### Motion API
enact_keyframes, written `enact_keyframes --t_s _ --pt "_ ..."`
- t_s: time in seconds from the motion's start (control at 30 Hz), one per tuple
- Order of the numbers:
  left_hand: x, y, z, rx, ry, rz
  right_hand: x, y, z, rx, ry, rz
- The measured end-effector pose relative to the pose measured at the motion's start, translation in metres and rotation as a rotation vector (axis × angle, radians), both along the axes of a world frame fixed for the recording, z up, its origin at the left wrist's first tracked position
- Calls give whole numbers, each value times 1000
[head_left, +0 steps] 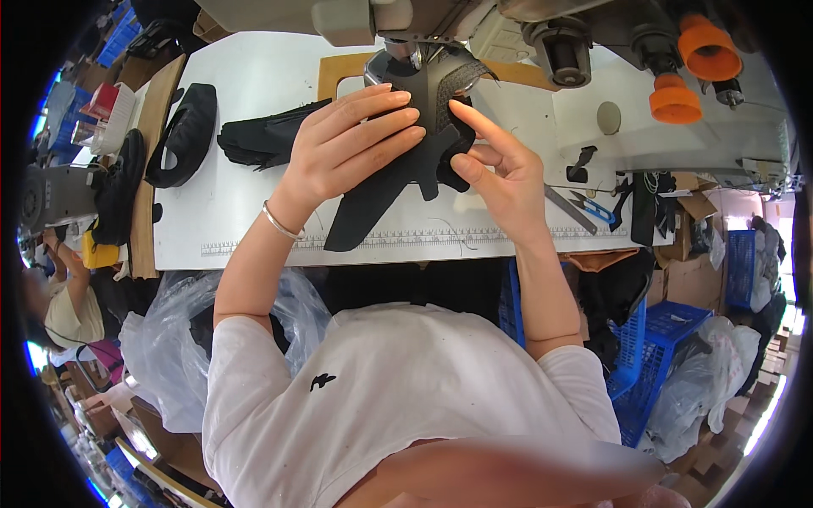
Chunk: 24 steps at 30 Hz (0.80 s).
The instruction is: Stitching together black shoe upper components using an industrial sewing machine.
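Under the sewing machine (pixel 339 19) lies a black fabric shoe upper (pixel 373 207), its mesh-like part near the presser foot and a long flap hanging toward me. My left hand (pixel 345 142) rests flat on the upper's left side, fingers stretched out and close together. On the other side my right hand (pixel 506 173) grips the curled edge of the upper, thumb below and index finger reaching up along it. The needle's tip is hard to make out behind the fabric.
Left on the white table (pixel 271 199) are a stack of black cut pieces (pixel 267 137) and a black shoe upper (pixel 185 135). Blue-handled thread snips (pixel 597 206) and a metal ruler (pixel 569 209) lie at right. Orange thread cones (pixel 676 98) hang above. Blue crates (pixel 648 372) stand below.
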<state>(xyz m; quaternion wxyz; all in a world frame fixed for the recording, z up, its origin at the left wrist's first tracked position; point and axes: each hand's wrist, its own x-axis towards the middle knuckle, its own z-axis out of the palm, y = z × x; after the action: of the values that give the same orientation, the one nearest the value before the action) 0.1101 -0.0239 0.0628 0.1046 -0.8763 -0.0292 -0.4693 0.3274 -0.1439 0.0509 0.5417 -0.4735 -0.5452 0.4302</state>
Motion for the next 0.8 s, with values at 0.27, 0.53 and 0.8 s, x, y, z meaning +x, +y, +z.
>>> enact_keyframes --t_s 0.27,0.53,0.8 --pt "1 1 2 115 22 17 0 0 0 -3 -2 2" --pt "-1 0 8 129 81 -32 -5 -6 -4 13 -80 -86" --pt "1 2 12 124 78 -59 -6 -6 -3 20 -111 -104"
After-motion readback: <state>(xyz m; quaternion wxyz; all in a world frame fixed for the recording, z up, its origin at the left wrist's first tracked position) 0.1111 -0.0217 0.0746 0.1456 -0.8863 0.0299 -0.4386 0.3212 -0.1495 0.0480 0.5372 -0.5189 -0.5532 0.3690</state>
